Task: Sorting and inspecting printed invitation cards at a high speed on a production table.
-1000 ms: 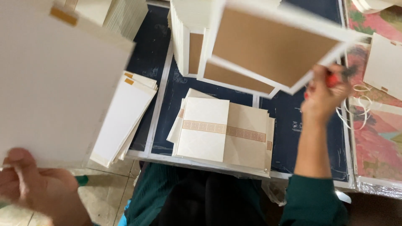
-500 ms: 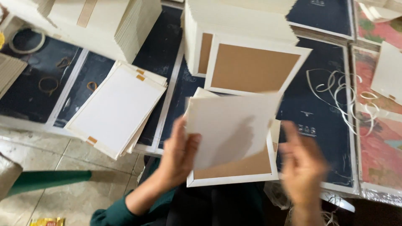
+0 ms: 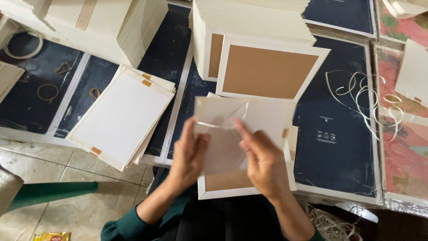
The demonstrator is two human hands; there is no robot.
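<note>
Clear film sheet (image 3: 221,136) held up between both hands, just above white-bordered brown card (image 3: 227,185) lying at near edge of dark work surface (image 3: 339,151). Left hand (image 3: 189,154) pinches sheet's left edge, thumb on top; right hand (image 3: 263,156) pinches right side, forefinger pointing up-left along it. Sheet's long axis runs roughly toward person. Both hands equally near; sheet lies between fingertips. Stack of white cards (image 3: 120,116) well left; second brown card (image 3: 267,71) just beyond.
</note>
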